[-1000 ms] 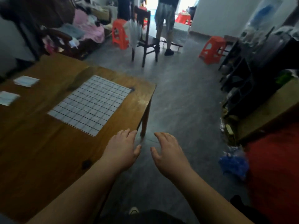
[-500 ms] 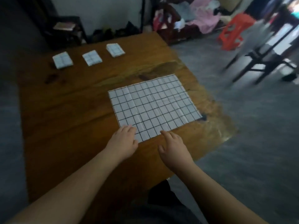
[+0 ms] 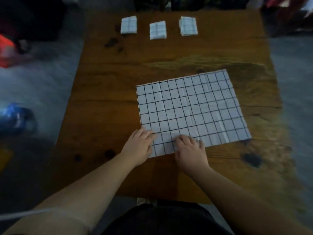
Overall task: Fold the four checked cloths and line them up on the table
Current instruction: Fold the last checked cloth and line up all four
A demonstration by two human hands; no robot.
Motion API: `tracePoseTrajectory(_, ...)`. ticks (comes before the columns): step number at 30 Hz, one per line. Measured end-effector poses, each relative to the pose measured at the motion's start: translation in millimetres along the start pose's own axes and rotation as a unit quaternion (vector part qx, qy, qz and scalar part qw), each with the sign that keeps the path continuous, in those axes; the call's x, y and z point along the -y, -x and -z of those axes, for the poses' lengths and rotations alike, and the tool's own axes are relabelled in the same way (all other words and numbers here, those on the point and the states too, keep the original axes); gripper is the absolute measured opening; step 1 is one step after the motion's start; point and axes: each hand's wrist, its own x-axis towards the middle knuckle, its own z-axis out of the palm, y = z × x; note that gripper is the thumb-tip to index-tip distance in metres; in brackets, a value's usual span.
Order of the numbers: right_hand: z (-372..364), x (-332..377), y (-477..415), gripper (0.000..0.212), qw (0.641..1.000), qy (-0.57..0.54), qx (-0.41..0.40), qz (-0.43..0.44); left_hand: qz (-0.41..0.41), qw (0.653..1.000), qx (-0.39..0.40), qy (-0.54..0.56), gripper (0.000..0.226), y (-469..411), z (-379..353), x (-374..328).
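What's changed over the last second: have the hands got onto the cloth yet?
Both hands came in from over the floor onto the unfolded cloth: left hand rests on its near left corner, right hand on its near edge. Cloth lies flat as before; the three folded cloths stay lined up at the table's far edge.

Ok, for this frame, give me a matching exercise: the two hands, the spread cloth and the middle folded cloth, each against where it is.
Things
1. left hand
2. right hand
3. spread cloth
4. middle folded cloth

Places
A. far side of the table, in the middle of a row
B. on the spread cloth's near edge, inward of the corner
C. lying flat on the near right part of the table
D. on the spread cloth's near left corner

Pairs: 1-D, 2-B, 3-C, 4-A
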Motion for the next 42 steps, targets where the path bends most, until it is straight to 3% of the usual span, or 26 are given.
tracePoseTrajectory(9, 7.3, 23.0, -20.0, 0.053, 0.994, 0.064, 0.04, 0.079, 0.008, 0.999, -0.022, -0.021, 0.046, 85.8, -55.9, -25.2)
tracePoseTrajectory(14, -24.4, 48.7, 18.5, 0.065, 0.997, 0.048, 0.026, 0.053, -0.06, 0.997, -0.03, 0.039, 0.052, 120.7, -74.7, -28.3)
tracePoseTrajectory(19, -62.1, 76.1, 75.1, 0.067, 0.999, -0.008, 0.007, 0.053, -0.018, 0.991, -0.08, 0.105, 0.055, 140.0, -60.5, 4.0)
tracePoseTrajectory(23, -88.7, 86.2, 94.1, 0.064, 0.999, -0.02, -0.003, 0.039, 0.042, 0.996, -0.066, 0.047, 0.068, 134.6, -50.7, 55.3)
tracePoseTrajectory(27, -103.7, 82.4, 109.9, 0.06, 0.999, -0.009, -0.032, 0.017, 0.002, 0.999, 0.005, -0.05, 0.07, 131.2, -54.0, 78.8)
tracePoseTrajectory(35, -128.0, 66.4, 162.7, 0.058, 0.998, 0.022, -0.05, 0.014, -0.057, 0.997, -0.032, -0.046, 0.067, 207.6, -101.4, 59.7)
tracePoseTrajectory(39, -125.0, 64.0, 159.3, 0.069, 0.997, 0.046, -0.059, 0.016, -0.045, 0.997, -0.062, -0.031, 0.086, 216.2, -110.5, 59.6)
tracePoseTrajectory(42, -117.9, 66.0, 154.7, 0.074, 0.998, 0.05, -0.04, -0.008, -0.046, 0.997, -0.038, -0.046, 0.097, 210.8, -109.2, 66.6)
